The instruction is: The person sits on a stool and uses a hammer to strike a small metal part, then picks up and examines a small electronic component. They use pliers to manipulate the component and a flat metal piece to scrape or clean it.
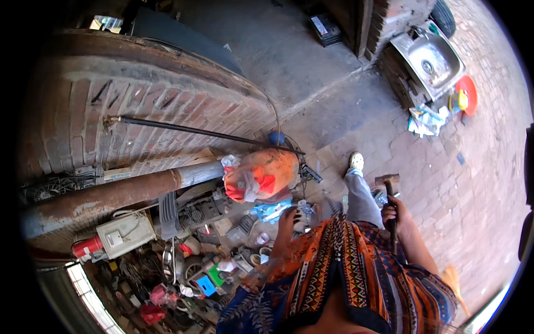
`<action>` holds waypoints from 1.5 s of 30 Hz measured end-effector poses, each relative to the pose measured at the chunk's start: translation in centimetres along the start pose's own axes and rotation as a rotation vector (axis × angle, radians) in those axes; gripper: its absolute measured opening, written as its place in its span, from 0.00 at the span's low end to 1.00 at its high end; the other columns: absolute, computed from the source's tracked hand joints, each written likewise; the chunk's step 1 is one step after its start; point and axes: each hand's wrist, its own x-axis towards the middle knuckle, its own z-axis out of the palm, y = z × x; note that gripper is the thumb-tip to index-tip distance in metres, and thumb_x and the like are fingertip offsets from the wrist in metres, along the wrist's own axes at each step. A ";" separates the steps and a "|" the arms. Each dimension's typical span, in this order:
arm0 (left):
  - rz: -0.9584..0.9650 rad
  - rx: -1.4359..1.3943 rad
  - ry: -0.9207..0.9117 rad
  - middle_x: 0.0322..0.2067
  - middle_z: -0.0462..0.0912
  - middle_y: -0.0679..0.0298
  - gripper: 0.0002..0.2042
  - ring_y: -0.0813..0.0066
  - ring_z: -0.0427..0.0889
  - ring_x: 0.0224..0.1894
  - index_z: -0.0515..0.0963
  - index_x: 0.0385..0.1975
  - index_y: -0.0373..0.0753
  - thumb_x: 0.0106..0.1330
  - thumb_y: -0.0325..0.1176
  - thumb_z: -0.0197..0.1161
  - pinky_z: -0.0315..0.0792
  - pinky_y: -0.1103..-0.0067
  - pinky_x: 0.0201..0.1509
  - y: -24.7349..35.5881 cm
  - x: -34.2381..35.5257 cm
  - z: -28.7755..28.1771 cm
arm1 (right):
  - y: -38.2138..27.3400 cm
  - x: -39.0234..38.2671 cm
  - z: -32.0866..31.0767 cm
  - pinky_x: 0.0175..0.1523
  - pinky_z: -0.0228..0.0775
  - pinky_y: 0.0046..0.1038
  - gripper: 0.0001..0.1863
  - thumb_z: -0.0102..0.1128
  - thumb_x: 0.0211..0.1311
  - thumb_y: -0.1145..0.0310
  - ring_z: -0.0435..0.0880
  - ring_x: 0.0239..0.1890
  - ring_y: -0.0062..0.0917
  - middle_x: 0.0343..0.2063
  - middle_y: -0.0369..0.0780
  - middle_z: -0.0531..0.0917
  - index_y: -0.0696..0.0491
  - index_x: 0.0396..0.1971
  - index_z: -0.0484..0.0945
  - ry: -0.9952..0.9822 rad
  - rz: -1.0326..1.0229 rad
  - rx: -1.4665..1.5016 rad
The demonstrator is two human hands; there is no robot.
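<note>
Gripping a hammer (388, 181) by its handle, my right fingers (389, 212) hold it beside my pale trouser leg (362, 199), above the brick paving (434, 186). My left fingers (288, 216) hang near a blue bag (271, 211); whether they are spread or pinching something, I cannot tell. On that side a bulging orange sack (280, 167), a long black pole (194, 131) and a rusty pipe (122, 191) crowd the way, with clutter (206, 285) heaped beside them. Ahead to my right are a steel sink (436, 60), a red basin (471, 94) and a yellow container (458, 101). Farther forward, a dark box (329, 34) carries a white label (319, 24) too small to read.
</note>
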 end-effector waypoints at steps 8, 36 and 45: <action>-0.030 0.116 0.228 0.33 0.78 0.63 0.09 0.79 0.77 0.31 0.74 0.40 0.35 0.61 0.29 0.56 0.71 0.83 0.32 14.6 13.0 1.9 | -4.0 4.5 25.1 0.11 0.48 0.12 0.20 0.53 0.58 0.60 0.54 0.08 0.10 0.08 0.25 0.57 0.46 0.10 0.59 -0.024 0.003 -0.076; -0.350 -0.003 0.372 0.29 0.79 0.58 0.12 0.72 0.78 0.27 0.75 0.39 0.36 0.61 0.37 0.56 0.72 0.77 0.27 58.7 51.3 2.1 | -3.0 18.3 97.2 0.16 0.50 0.13 0.18 0.50 0.60 0.62 0.56 0.10 0.12 0.09 0.27 0.59 0.47 0.12 0.59 -0.068 -0.047 -0.291; -0.323 0.101 0.395 0.29 0.80 0.59 0.13 0.73 0.80 0.29 0.75 0.39 0.35 0.61 0.38 0.56 0.73 0.78 0.26 73.6 62.7 5.0 | -7.1 23.6 118.7 0.19 0.53 0.16 0.21 0.49 0.61 0.58 0.57 0.09 0.13 0.07 0.28 0.58 0.46 0.10 0.59 0.017 0.150 -0.245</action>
